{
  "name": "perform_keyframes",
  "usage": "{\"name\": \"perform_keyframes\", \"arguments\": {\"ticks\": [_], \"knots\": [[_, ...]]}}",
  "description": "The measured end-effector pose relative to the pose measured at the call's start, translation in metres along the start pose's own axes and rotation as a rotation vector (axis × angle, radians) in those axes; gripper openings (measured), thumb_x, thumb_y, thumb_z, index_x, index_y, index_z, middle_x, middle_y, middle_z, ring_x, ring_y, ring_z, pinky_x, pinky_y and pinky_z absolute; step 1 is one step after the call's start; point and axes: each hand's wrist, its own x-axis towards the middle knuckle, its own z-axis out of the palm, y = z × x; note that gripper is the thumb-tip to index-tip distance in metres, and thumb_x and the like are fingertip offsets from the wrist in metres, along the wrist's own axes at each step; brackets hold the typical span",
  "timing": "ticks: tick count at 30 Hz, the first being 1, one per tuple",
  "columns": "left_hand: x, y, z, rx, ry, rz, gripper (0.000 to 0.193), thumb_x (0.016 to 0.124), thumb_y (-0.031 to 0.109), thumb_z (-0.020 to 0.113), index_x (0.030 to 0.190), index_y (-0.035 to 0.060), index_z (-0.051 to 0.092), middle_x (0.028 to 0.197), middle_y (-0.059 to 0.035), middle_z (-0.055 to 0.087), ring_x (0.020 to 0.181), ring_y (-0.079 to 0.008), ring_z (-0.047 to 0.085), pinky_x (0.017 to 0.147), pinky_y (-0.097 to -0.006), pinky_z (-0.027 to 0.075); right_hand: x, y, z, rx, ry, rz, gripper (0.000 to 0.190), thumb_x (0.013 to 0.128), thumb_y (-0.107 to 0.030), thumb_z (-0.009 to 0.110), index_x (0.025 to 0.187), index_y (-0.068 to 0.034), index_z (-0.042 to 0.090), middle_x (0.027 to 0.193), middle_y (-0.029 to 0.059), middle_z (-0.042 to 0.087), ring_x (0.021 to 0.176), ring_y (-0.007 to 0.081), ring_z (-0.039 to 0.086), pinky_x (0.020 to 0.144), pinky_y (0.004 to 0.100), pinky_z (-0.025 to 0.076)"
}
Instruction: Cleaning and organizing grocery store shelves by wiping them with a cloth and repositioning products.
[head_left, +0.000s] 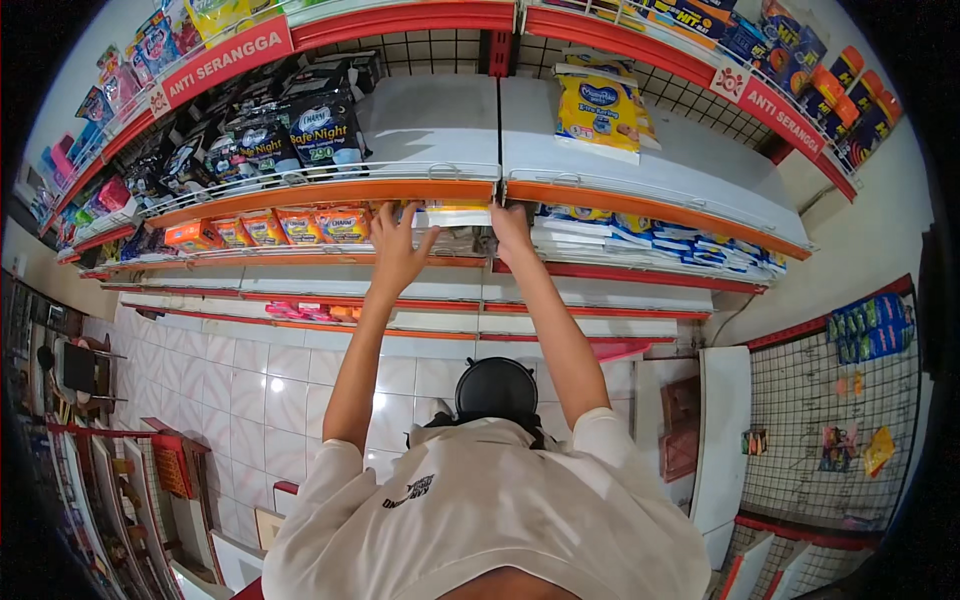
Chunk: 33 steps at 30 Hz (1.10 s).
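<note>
My left hand (400, 251) reaches to the second shelf, fingers and thumb spread. It is at the left end of a yellow and white pack (454, 216), which lies flat under the orange shelf edge (375, 196). At the pack's right end is my right hand (512, 234); its fingertips are partly hidden, so its grip is unclear. Left of my left hand stands a row of orange Charm packs (300, 226). Flat blue and white packs (660, 236) are stacked to the right of my right hand.
On the shelf above are dark Charm packs (322, 135) and a yellow MamyPoko diaper pack (600, 109). A white wire guard (427, 171) runs along its front. A black round stool seat (496, 388) is below my arms. A wire-grid rack (810, 420) stands at right.
</note>
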Motion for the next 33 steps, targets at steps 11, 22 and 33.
{"name": "perform_keyframes", "arguments": {"ticks": [11,22,33], "knots": [[0.026,-0.023,0.02,0.112,-0.091,0.024,0.042,0.084,0.04,0.058,0.109,0.006,0.057,0.111,-0.0234,0.048,0.105,-0.0415,0.043,0.089,-0.0521,0.031,0.001,-0.019,-0.012,-0.677,0.013,-0.388,0.026,0.08,-0.022,0.059,0.09,0.002,0.06,0.091,0.0256,0.062,0.093,0.042,0.057,0.079,0.0416,0.045],[0.037,-0.019,0.016,-0.005,-0.157,0.126,0.037,0.085,0.037,0.057,0.105,0.0061,0.061,0.109,-0.022,0.053,0.101,-0.0402,0.046,0.088,-0.0497,0.033,-0.122,0.023,-0.112,-0.255,-0.035,-0.118,0.038,0.091,-0.031,0.053,0.112,0.0,0.053,0.099,0.0082,0.061,0.088,0.016,0.056,0.079,0.0291,0.044],[0.004,0.094,-0.046,-0.14,-0.517,0.073,0.044,0.085,0.026,0.058,0.122,0.0046,0.051,0.129,-0.0236,0.044,0.115,-0.0432,0.042,0.097,-0.0445,0.034,-0.202,0.061,-0.212,0.328,0.135,0.361,0.03,0.086,-0.023,0.056,0.105,0.0,0.058,0.086,0.0098,0.065,0.076,0.0195,0.064,0.067,0.032,0.053]]}}
